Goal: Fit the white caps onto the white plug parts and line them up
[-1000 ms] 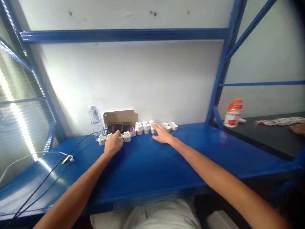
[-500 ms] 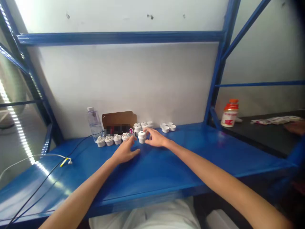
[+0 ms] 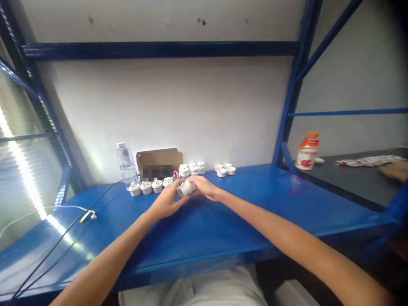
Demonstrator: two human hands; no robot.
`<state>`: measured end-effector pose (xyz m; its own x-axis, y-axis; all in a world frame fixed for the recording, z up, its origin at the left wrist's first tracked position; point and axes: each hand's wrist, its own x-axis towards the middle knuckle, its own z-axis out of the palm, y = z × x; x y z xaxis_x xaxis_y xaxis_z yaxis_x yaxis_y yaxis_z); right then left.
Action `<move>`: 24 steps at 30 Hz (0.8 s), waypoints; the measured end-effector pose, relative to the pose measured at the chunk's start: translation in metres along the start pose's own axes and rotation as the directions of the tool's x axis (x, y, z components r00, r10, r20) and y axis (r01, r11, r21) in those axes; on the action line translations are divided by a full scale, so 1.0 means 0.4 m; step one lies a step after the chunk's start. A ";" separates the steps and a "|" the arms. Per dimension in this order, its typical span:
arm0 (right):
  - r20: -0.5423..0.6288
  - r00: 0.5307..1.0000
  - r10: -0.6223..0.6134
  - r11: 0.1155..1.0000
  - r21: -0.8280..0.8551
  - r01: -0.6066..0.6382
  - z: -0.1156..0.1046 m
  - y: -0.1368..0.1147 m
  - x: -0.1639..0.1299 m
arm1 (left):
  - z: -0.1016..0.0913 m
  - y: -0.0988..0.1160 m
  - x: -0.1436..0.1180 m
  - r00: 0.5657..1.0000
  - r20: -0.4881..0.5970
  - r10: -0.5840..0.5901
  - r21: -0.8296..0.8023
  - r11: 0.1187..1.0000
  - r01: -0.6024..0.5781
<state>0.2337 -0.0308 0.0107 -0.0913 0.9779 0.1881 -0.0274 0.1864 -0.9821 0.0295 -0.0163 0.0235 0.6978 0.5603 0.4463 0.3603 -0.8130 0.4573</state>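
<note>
Between my two hands a white round plastic fitting (image 3: 185, 188) lies tipped on its side, its base facing down-left. My left hand (image 3: 168, 200) is closed around its left side, thumb in front. My right hand (image 3: 204, 187) grips its right end with the fingers. Left of my hands stands a row of white round fittings (image 3: 145, 188) with raised tops. Just behind, more white round pieces (image 3: 192, 169) are grouped together. A smaller cluster of shallow white cups (image 3: 222, 172) sits farther right.
An opened cardboard box (image 3: 159, 158) stands at the back beside a clear water bottle (image 3: 125, 163). A black cable and a white cable (image 3: 72, 207) cross the blue table (image 3: 223, 229) on the left. On a dark side table stands an orange-capped bottle (image 3: 307, 152); another person's hand (image 3: 394, 171) is at far right.
The white fitting, upright near my right hand before, is now tilted on its side. My left hand has closed in on it from the left.
</note>
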 end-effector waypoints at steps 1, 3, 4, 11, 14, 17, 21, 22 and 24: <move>0.025 0.999 0.030 0.999 0.039 -0.031 0.009 -0.001 -0.002 | 0.000 0.008 0.001 1.000 -0.030 0.000 0.018 1.000 0.001; 0.063 0.991 0.115 0.993 0.028 -0.117 0.020 -0.004 -0.008 | 0.000 0.024 0.001 0.998 -0.069 0.009 0.066 0.998 -0.005; 0.069 0.985 0.161 0.987 0.008 -0.162 0.023 -0.006 -0.010 | 0.000 0.030 0.000 0.997 -0.074 0.026 0.090 0.996 -0.019; 0.224 0.952 0.208 0.935 0.241 -0.261 0.025 -0.016 -0.015 | 0.001 0.047 -0.004 0.990 -0.138 -0.006 0.122 0.992 0.023; 0.221 0.973 0.060 0.958 0.260 -0.118 0.025 -0.024 -0.020 | -0.001 0.038 0.005 0.956 -0.283 -0.073 0.019 0.996 0.082; 0.172 0.963 -0.209 0.978 0.021 0.209 0.021 -0.033 -0.021 | -0.002 0.022 0.018 0.906 -0.370 -0.204 -0.160 0.975 0.154; 0.228 0.814 -0.534 0.646 -0.511 0.567 0.002 -0.041 -0.014 | 0.002 0.002 0.028 0.869 -0.292 -0.400 -0.415 0.871 0.261; 0.253 0.790 -0.559 0.549 -0.601 0.581 -0.009 -0.040 -0.011 | 0.001 -0.003 0.029 0.857 -0.284 -0.430 -0.461 0.845 0.271; 0.249 0.794 -0.554 0.418 -0.742 0.524 -0.039 -0.033 -0.003 | -0.008 -0.012 0.031 0.833 -0.284 -0.475 -0.533 0.800 0.275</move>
<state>0.2498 -0.0328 0.0234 -0.3057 0.6499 0.6959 0.6790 0.6611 -0.3192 0.0344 -0.0050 0.0294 0.2345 0.8977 0.3730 0.1500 -0.4125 0.8985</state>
